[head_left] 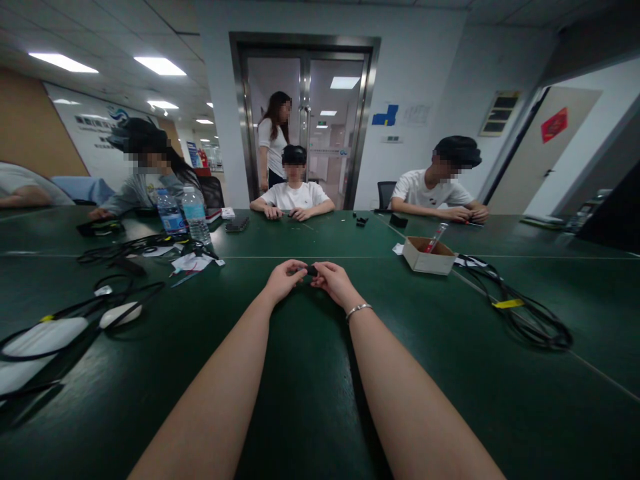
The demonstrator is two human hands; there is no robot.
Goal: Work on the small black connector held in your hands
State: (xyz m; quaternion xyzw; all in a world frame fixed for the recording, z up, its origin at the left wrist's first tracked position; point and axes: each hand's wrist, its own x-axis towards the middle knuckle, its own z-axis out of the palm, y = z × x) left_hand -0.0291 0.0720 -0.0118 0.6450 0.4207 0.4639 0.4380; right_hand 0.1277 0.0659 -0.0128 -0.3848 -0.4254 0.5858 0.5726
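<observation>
Both my hands meet over the green table (310, 360), straight ahead of me. Between their fingertips is a small black piece (312, 270), too small and dark to name. My left hand (284, 280) pinches it from the left with thumb and fingers. From the other side my right hand (336, 281) grips it, a silver bracelet on that wrist. The fingers cover much of the piece, so its full shape is hidden.
Right of my hands stands an open cardboard box (429, 260) holding a clear-and-red tube, beside a coiled black cable (530, 313). To the left are water bottles (196, 217), tangled cables, paper and a white mouse (121, 315). Several people sit or stand around the far side.
</observation>
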